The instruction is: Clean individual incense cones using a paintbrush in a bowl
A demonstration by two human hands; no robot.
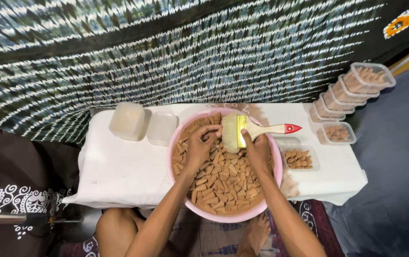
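Both hands (203, 145) (256, 150) inside pink basin (172, 157) rim.

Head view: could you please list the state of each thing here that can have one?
Pink basin: nearly full of brown cones.
Brush: held by right hand, bristles over the cones.
Left hand: fingers curled, picking at cones.
Stacked tubs: lidded, filled with cones.
Open tub: partly filled, no lid.
Two tubs at left: upside down, empty.

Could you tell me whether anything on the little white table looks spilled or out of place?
Brown dust smears the white cloth beside the pink basin, near the right edge. The stack of filled boxes leans, stepped sideways. Nothing else stands out.
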